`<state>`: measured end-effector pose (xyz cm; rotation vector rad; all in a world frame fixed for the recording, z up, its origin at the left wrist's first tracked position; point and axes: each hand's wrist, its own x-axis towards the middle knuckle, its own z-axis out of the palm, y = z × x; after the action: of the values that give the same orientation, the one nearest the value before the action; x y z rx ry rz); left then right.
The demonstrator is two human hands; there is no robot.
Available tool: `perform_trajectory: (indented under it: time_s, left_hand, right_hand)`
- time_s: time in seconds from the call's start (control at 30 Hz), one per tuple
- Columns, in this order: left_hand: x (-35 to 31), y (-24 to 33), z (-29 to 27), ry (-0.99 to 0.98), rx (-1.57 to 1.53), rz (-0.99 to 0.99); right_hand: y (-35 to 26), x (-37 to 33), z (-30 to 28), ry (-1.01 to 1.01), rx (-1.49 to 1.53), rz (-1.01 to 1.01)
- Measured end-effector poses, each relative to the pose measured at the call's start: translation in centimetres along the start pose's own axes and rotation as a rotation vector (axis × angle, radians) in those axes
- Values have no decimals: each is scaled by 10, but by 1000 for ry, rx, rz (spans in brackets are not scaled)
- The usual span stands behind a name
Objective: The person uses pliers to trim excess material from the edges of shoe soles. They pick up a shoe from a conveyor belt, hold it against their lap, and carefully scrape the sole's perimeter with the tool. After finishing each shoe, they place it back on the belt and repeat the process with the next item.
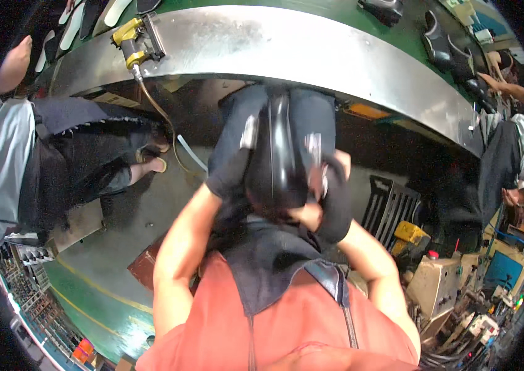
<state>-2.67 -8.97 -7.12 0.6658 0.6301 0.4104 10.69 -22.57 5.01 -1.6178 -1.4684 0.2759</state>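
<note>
A person's two gloved hands grip a glossy black shoe (pixel 276 157) close against the chest. The left hand (pixel 232 162), in a dark work glove, wraps the shoe's left side; the right hand (pixel 329 191) clasps its right side and heel. Beyond them curves a metal conveyor edge (pixel 311 49).

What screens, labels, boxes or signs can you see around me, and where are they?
Screen: lower right, among the machines; a blue rectangle in a pale casing.
Label: under the metal conveyor edge, right of the middle; a small orange strip.
Box: right of my right arm; small and yellow.
</note>
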Motion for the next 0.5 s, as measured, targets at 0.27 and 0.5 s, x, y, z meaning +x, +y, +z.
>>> perform_trajectory:
  time_s: [0.27,0.5]
  left_hand:
    - [-36,-31,-8,303,947,423]
    - [-77,0,10,201,1022,181]
  right_hand:
    - [38,12,-7,-50,60,166]
    - [83,22,-38,-830,158,496]
